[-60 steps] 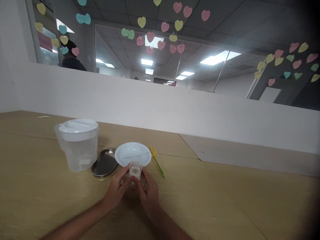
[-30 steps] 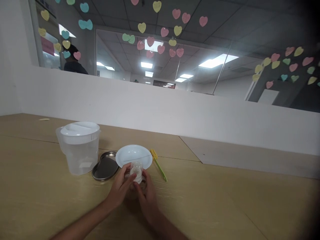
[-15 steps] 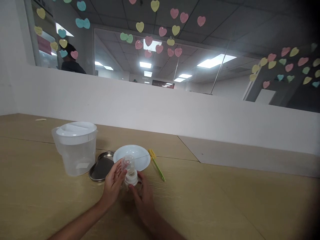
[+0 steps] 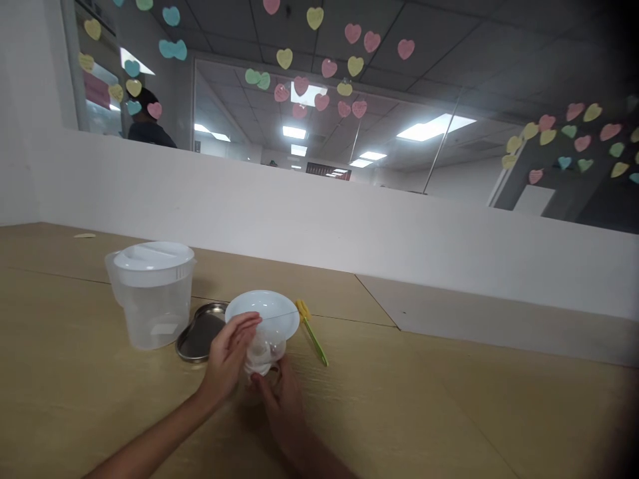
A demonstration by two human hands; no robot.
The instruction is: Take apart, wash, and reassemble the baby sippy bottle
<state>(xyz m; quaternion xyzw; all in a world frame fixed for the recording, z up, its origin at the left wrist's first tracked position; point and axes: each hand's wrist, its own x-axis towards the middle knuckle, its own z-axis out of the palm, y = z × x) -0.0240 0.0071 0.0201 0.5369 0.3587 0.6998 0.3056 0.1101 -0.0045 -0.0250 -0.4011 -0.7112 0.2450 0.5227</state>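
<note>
Head view: right hand [image 4: 283,400] grasps the small clear bottle [image 4: 258,368] around its white collar, on the near side of the white bowl [image 4: 249,303]. Left hand [image 4: 227,360] is alongside, fingers extended by the clear cap [image 4: 273,347]; can't tell whether it grips. Best handling, as judged: right hand firm and low, bottle steady, left fingers light on the cap's sides, avoiding the bowl rim.
</note>
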